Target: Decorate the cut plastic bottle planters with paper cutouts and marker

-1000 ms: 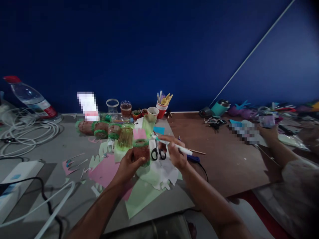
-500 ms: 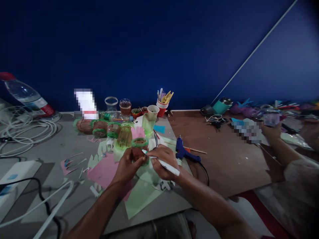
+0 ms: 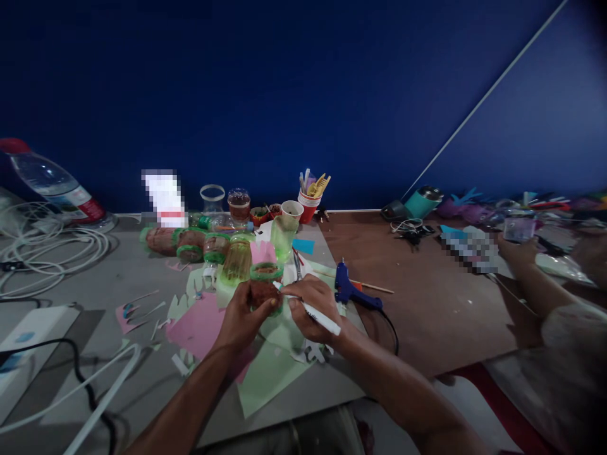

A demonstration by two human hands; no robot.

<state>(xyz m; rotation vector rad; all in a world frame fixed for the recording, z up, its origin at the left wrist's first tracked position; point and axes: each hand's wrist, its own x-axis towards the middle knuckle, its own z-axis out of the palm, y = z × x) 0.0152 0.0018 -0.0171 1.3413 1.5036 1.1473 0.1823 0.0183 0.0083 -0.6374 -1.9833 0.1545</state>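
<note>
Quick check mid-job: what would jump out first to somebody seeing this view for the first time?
Probably the bright pixelated patch, standing out against the dark blue wall at back left. Next, at centre, the left hand holds a brown-and-green container while the right hand holds a white marker with its tip at the container. The blue glue gun lies just right of the hands.

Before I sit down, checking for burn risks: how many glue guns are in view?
1: a blue glue gun on the table, right of the right hand holding a white marker. More could hide in the far-right clutter.
</note>
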